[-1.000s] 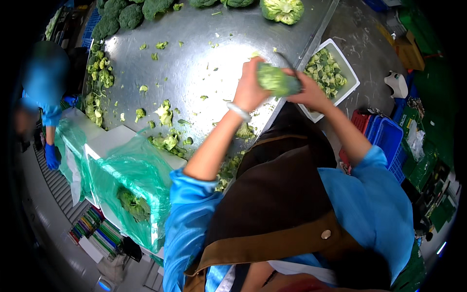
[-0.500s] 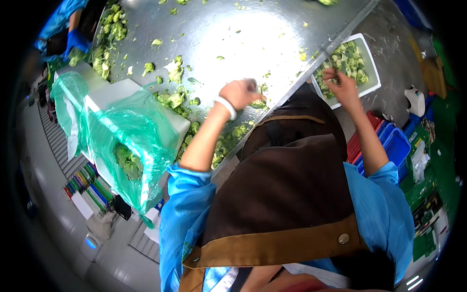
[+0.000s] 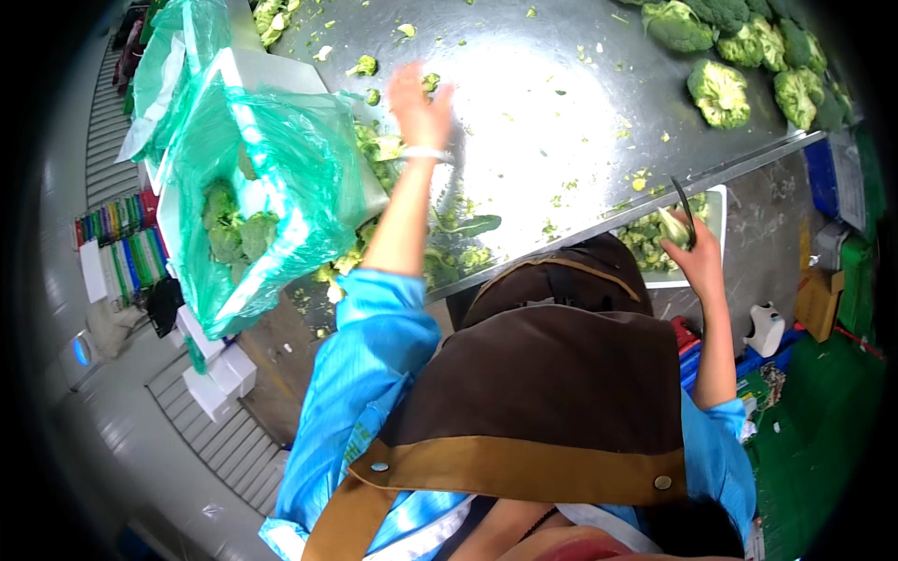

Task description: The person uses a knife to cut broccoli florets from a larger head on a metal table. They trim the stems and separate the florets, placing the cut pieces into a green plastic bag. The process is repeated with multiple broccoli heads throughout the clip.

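Observation:
My left hand (image 3: pixel 421 107) stretches out over the metal table, slightly blurred, fingers spread, beside a small broccoli floret (image 3: pixel 430 82). At the table's right front edge, my right hand (image 3: pixel 700 262) is closed on a knife (image 3: pixel 684 201) with a dark, thin blade pointing up. A pale green broccoli stalk piece (image 3: pixel 672 226) lies against its fingers; whether it is gripped too is hard to make out. Beneath that hand, a white bin (image 3: pixel 718 210) holds broccoli trimmings. To the left, a box lined with a green plastic bag (image 3: pixel 323 140) holds several broccoli heads (image 3: pixel 224 224).
Several whole broccoli heads (image 3: pixel 718 93) lie at the table's far right. Leaves and trimmings (image 3: pixel 379 145) are strewn along its left side, and a loose leaf (image 3: pixel 472 225) lies near the front edge. White foam boxes (image 3: pixel 220 379) stand on the floor at left.
The view has shifted, bringing the broccoli heads at far right into sight. My left hand has moved forward from the front edge and spread its fingers. The knife in my right hand now shows clearly.

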The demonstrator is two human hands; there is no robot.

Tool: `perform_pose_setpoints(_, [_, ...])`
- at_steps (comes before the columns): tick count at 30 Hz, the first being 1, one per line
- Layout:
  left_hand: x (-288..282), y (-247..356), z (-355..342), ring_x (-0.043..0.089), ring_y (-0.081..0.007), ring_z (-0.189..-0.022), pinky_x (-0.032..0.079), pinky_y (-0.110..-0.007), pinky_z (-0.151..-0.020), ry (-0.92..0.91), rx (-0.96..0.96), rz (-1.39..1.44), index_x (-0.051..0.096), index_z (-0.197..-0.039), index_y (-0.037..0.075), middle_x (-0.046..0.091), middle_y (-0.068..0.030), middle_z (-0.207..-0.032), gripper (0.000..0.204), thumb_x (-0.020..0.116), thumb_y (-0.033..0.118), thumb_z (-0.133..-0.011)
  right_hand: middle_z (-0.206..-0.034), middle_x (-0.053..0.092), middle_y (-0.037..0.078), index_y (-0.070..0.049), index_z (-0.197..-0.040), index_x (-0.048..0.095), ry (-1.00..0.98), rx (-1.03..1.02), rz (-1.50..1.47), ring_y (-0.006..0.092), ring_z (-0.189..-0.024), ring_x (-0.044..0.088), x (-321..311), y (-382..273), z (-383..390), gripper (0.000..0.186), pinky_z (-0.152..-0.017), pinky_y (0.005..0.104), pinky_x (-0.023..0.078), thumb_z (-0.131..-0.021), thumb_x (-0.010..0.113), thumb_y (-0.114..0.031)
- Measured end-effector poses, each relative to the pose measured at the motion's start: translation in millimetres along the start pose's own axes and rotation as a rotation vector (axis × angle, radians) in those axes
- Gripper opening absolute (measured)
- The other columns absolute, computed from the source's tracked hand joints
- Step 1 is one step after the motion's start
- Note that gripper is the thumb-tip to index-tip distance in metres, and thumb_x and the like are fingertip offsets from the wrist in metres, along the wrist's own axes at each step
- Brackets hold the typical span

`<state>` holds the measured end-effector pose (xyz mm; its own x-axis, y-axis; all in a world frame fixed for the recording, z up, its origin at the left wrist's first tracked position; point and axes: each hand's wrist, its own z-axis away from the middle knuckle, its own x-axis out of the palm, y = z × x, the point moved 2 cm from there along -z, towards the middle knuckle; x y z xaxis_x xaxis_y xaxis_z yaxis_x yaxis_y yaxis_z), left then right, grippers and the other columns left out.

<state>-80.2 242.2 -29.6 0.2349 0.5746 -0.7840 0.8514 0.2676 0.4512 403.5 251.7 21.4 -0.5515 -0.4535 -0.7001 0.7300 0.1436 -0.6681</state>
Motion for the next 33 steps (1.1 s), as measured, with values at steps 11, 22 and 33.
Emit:
perform_pose_setpoints(11, [108.1,50.7,9.9,0.041,-0.0339,-0.133,0.023,-0.05,-0.114,-0.406,0.435,0.098,0.072,-0.117,0.029,0.054,-0.0034,-0.142,0.05,0.075,0.055,-0.074,-0.107,0.069,0.014,-0.004,-0.116,0.065,0.15,0.118,0.061,0.0274,-0.093,0.066,5.0,9.8,19.6,0.032,-0.078,0.0358,0.049,-0.085,0.07,-0.01])
perform_pose_setpoints(22, [-42.6,60.3,184.4,0.04,-0.043,-0.127,0.023,-0.076,-0.105,-0.736,0.294,-0.121,0.062,-0.114,0.03,0.048,-0.0054,-0.128,0.041,0.073,0.041,-0.076,-0.104,0.072,0.015,-0.002,-0.112,0.067,-0.009,-0.11,0.027,0.0272,-0.099,0.068,60.8,-17.4,-39.9,0.026,-0.086,0.0342,0.05,-0.086,0.066,-0.004])
perform_pose_setpoints(33, [-256.0,-84.6,229.4,0.027,-0.0377,-0.144,0.01,-0.067,-0.115,-0.97,-0.432,-0.514,0.058,-0.134,0.029,0.041,-0.0068,-0.151,0.053,0.072,0.032,-0.083,-0.105,0.068,0.019,0.0,-0.11,0.064,-0.276,-0.519,0.074,0.0386,-0.098,0.065,113.3,-145.5,-114.1,0.025,-0.086,0.0402,0.051,-0.084,0.064,-0.001])
